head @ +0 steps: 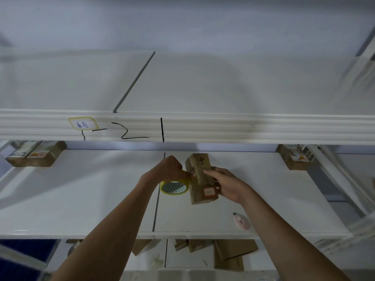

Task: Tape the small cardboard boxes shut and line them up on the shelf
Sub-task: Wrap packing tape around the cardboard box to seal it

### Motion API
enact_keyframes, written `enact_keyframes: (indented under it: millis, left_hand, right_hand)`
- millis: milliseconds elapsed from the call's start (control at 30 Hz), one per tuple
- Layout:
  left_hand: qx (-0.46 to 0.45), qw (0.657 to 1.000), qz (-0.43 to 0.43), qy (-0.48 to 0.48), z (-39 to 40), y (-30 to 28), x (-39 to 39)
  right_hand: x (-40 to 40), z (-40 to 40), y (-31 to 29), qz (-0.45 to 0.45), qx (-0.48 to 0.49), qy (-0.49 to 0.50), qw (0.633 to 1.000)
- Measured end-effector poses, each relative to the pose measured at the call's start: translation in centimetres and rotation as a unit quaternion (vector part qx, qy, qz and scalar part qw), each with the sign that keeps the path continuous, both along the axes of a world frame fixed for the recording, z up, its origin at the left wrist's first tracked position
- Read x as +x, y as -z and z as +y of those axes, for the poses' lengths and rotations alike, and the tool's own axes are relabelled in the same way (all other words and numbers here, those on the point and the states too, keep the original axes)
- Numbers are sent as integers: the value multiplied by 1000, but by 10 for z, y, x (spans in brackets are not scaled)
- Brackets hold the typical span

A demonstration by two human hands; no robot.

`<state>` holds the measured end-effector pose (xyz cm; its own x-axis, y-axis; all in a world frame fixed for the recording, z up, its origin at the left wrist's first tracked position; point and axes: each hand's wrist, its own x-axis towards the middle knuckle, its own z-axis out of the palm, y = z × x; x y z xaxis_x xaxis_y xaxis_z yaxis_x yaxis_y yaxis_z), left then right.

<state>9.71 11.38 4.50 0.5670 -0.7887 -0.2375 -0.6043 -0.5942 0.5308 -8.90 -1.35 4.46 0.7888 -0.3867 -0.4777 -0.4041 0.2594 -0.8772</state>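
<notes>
1. A white metal shelf point(81, 199) fills the view, with another white shelf board above it whose front rail point(203, 126) carries a yellow-edged label point(83, 124) and black marker strokes.
2. A small cardboard box point(200, 179) is held above the middle of the shelf, standing on end and tilted a little, with a small pale sticker low on its side.
3. The left hand point(170, 169) grips a roll of yellow tape point(175, 187), fingers curled over the roll, pressed right against the box's left side.
4. The right hand point(225, 183) holds the box from the right, fingers curled round its face and edge.
5. A small pink cutter point(242, 220) lies on the shelf near the front edge, below the right hand and apart from the box.
6. Two more boxes sit at the back of the shelf: one at far left point(36, 154), one at far right point(294, 157).
7. Flat cardboard pieces point(229, 252) lie on the level underneath.
</notes>
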Motion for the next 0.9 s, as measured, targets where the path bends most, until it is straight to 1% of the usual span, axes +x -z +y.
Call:
enact_keyframes:
  millis: [100, 167, 233, 400, 533, 600, 700, 767, 833, 900]
  left_hand:
    - [6, 999, -43, 16, -4, 1, -2]
    - [10, 998, -48, 35, -7, 3, -3]
    - [13, 999, -27, 45, -7, 4, -3]
    - [37, 993, 65, 87, 4, 2, 4]
    - [35, 993, 89, 70, 10, 13, 5]
    - [44, 994, 75, 65, 9, 16, 2]
    - [72, 997, -1, 34, 12, 22, 5]
    - [104, 994, -6, 22, 14, 27, 7]
    - [129, 991, -2, 31, 12, 31, 4]
    - [130, 991, -6, 42, 7, 28, 0]
  right_hand:
    - [1, 7, 1, 26, -45, -16, 999]
    - [4, 10, 3, 44, -77, -5, 996]
    - [5, 10, 5, 50, -80, 3, 996]
    - [-7, 0, 21, 60, -62, 51, 995]
    - [-17, -3, 31, 61, -52, 49, 996]
    - [-21, -4, 35, 58, -43, 49, 996]
    - [-26, -10, 35, 39, -18, 53, 998]
    - [-27, -11, 33, 28, -11, 50, 998]
    - [-27, -9, 31, 22, 7, 51, 998]
    - [-26, -5, 28, 12, 33, 53, 998]
